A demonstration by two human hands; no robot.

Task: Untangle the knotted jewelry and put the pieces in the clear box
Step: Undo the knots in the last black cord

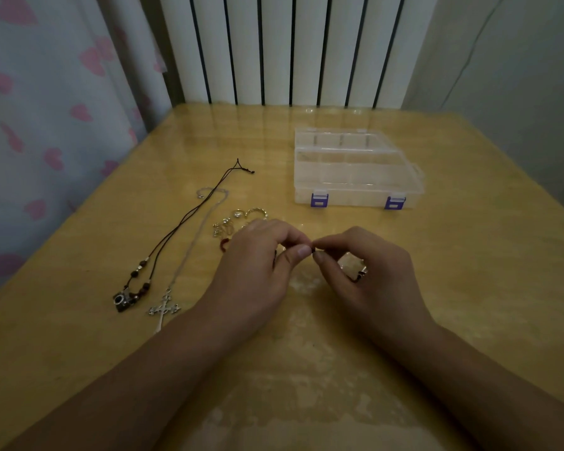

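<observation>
Now our left hand [258, 255] and right hand [365, 258] both pinch one tiny dark piece [314, 253] between them; the clear box [355, 177] sits shut, far past our right hand.

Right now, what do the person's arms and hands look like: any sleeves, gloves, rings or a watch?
Both forearms are bare up to the frame's bottom edge, with no sleeves in view. The left hand and right hand wear no gloves. No watch or wristband shows on either wrist. The light is too dim to rule out a thin ring.
</observation>
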